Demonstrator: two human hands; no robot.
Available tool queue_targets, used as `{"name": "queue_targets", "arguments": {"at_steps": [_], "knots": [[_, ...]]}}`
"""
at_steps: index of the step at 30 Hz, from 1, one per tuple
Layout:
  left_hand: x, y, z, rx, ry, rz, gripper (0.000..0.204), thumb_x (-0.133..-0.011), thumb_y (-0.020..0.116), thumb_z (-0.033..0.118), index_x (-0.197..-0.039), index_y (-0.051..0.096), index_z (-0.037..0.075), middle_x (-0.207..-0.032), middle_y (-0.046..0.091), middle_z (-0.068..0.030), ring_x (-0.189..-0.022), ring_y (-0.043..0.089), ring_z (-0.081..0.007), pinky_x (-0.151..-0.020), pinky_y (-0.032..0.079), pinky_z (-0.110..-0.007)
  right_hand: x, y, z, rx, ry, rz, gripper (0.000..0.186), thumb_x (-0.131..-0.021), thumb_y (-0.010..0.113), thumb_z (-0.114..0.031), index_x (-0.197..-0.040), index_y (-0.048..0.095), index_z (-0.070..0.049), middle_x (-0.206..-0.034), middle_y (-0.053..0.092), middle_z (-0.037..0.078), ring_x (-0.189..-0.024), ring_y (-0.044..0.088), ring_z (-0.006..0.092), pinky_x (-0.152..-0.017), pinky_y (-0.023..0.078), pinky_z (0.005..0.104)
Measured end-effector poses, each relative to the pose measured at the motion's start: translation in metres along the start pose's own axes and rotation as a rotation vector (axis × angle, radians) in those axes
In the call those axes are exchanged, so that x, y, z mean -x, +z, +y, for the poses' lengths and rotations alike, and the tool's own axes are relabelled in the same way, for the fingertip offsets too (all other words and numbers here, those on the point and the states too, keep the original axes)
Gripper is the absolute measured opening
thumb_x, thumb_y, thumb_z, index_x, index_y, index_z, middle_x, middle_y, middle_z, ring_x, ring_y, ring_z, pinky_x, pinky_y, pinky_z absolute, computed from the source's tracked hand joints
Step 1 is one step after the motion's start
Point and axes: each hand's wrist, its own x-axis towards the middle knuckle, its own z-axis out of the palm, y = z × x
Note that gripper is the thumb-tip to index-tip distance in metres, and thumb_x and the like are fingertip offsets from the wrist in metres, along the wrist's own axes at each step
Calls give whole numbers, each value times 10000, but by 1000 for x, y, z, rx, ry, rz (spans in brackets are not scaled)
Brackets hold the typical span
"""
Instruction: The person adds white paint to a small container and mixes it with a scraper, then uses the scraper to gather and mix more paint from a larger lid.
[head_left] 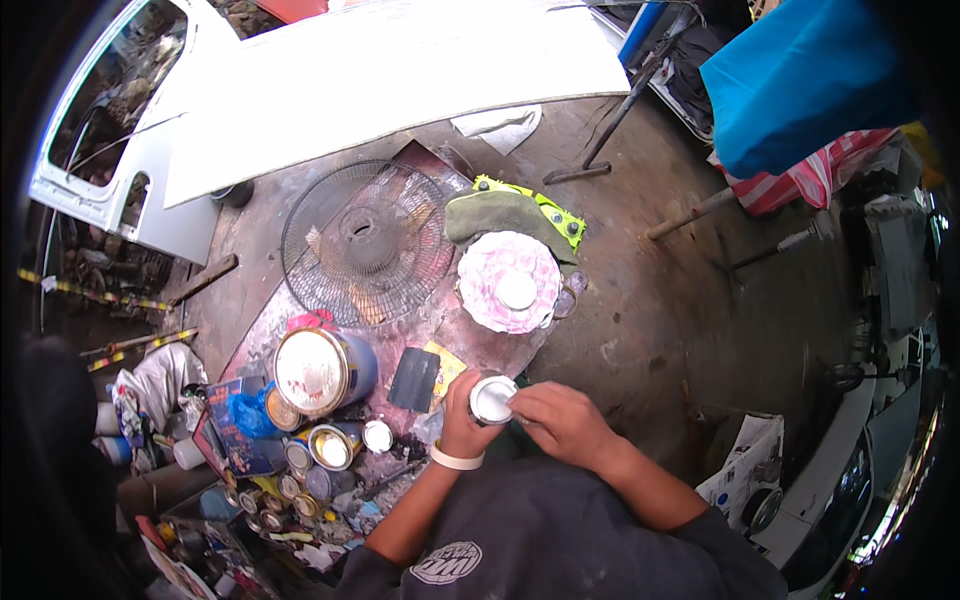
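A small open can of white paint (492, 400) is gripped in my left hand (463, 420), which wears a pale wristband. My right hand (558, 420) has its fingers closed at the can's right rim; what they pinch is too small to make out. Just left of the can, a dark sheet (413, 378) lies over a yellow packet (445, 360) on the stained work surface (250, 355). Beyond my hands sits a pink, frilled round item (480, 300) with a white round piece (516, 290) on it.
A wire fan grille (360, 240), green cloth (500, 212), large paint tin (310, 372) and several smaller cans (333, 448) surround the work. A white door (185, 190) and long white panel (400, 65) stand beyond. Blue sheeting (800, 80) hangs over metal stands (620, 120) at right.
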Motion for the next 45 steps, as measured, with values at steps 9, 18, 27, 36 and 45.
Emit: {"name": "queue_targets", "arguments": {"at_steps": [9,18,27,36,45], "knots": [[-16,-10,-41,-21,-21,1,859,-712,897,132,-1433,443,20,-1401,519,-224,-1277,536,-401,-1097,434,-479,-27,23,28,8,117,-68,335,-812,763,-47,-1140,696,-56,-1085,705,120,-962,703,308,-846,575,403],[-17,-13,-74,-51,-67,-11,886,-701,922,183,-1426,438,23,-1394,520,-246,-1276,536,-427,-1081,449,-519,-32,54,48,-54,138,-78,371,-777,762,-60,-1139,683,-73,-1074,682,109,-978,697,297,-854,572,402],[-22,-17,-78,-54,-83,-15,881,-693,922,161,-1421,443,30,-1375,527,-241,-1242,556,-425,-1057,466,-513,-38,61,48,-73,139,-72,343,-769,777,-46,-1107,720,-68,-1109,707,83,-982,706,278,-855,580,391],[-25,-13,-71,-41,-75,-16,878,-702,913,157,-1431,440,31,-1392,519,-232,-1266,545,-420,-1075,455,-501,-36,55,48,-48,151,-46,349,-782,767,-59,-1122,689,-57,-1076,685,103,-981,695,290,-852,568,397],[-23,-12,-66,-49,-25,17,875,-732,910,195,-1443,437,7,-1411,525,-230,-1289,535,-411,-1103,431,-493,-39,40,39,3,130,7,330,-778,765,-33,-1104,713,-39,-1082,709,103,-989,704,291,-859,576,400]]}}
